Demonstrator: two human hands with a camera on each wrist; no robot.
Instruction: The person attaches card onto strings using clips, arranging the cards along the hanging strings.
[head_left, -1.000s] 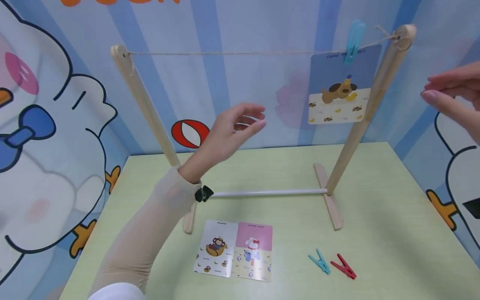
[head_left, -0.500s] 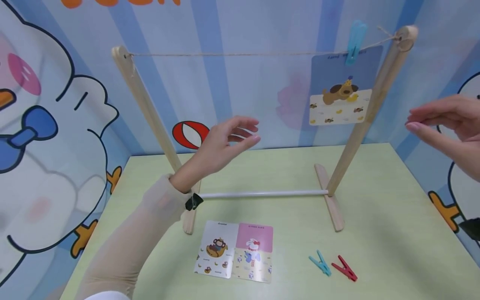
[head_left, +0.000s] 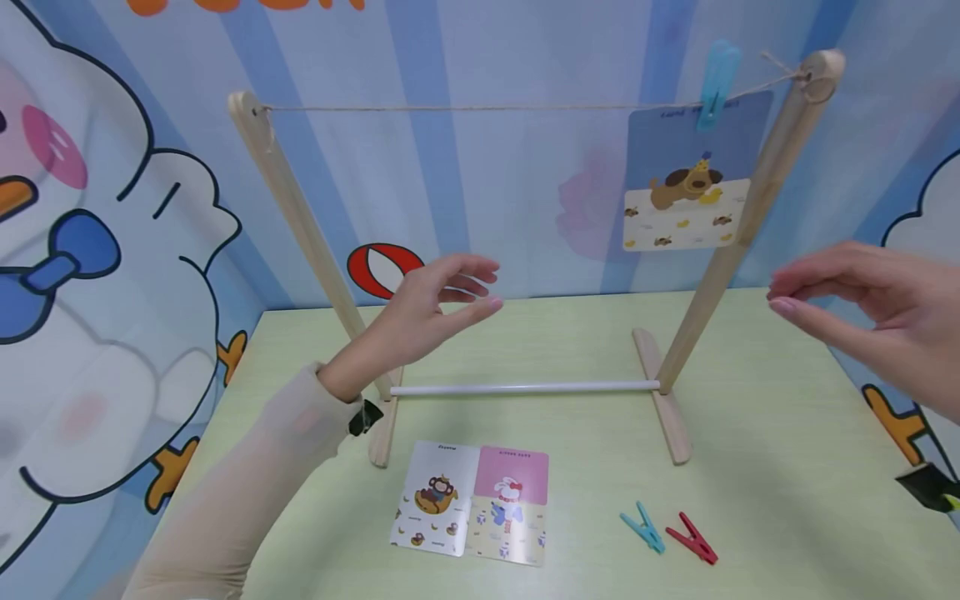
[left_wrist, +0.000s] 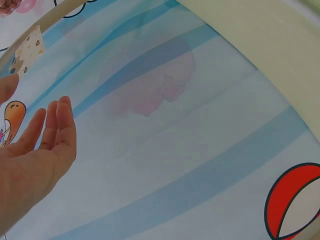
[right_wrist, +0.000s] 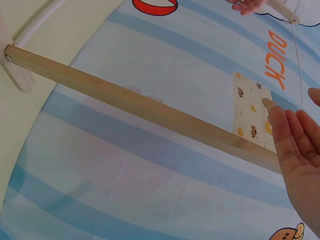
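Above the pale table [head_left: 757,400], both hands are empty. The left hand [head_left: 423,321] hangs in the air with fingers softly bent and thumb apart; the right hand [head_left: 888,312] is beyond the wooden post [head_left: 712,296], its thumb and fingertips close together from the head view but clearly apart in the right wrist view.

The puppy card [head_left: 686,179] hangs from the cord [head_left: 480,108] under a blue clip [head_left: 717,87], its right side partly covered by the post. Below, the monkey card [head_left: 435,498] and the pink-topped card [head_left: 507,507] lie side by side on the table, with a small blue peg [head_left: 642,528] and a red peg [head_left: 693,538] to their right.

All three cards look thin, light and fairly stiff, with a smooth face that probably slips under a dry fingertip — flat on the tabletop, one is best slid or lifted by a corner, then pinched along an edge so it does not crease. Held by a single clip, the puppy card likely swings at a touch. Both pegs seem light and springy; their spread arms are the place to squeeze.
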